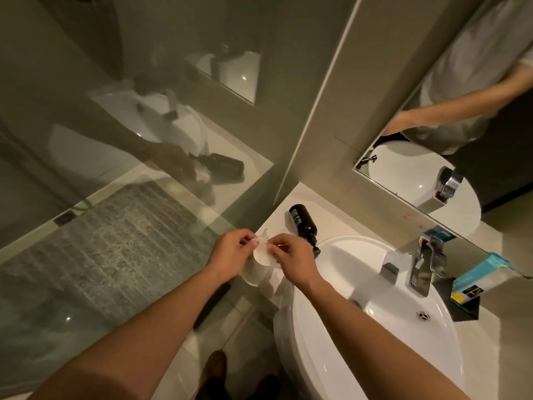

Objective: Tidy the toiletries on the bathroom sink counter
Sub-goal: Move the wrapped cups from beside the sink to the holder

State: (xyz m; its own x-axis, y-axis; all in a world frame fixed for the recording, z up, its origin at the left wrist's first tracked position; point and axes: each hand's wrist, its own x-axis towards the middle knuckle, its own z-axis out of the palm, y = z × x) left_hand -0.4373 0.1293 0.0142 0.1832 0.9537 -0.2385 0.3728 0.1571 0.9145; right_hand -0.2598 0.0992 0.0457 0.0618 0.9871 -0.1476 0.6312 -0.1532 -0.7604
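Over the counter's left edge, a thin pale round sheet (263, 250) hangs between both hands: left hand (230, 255) pinches its left rim w/ thumb & forefinger, right hand (291, 259) pinches the right rim, other fingers curled. Can't tell what the sheet is. Just behind, black pump bottle (302, 223) lies on its side on the counter (331, 219), nozzle toward the white basin (375, 327). Chrome tap (422, 267) & blue packet (478, 277) sit further right.

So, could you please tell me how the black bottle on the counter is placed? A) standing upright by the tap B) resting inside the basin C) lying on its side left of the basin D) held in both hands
C: the black bottle lies on its side on the counter, left of the basin.
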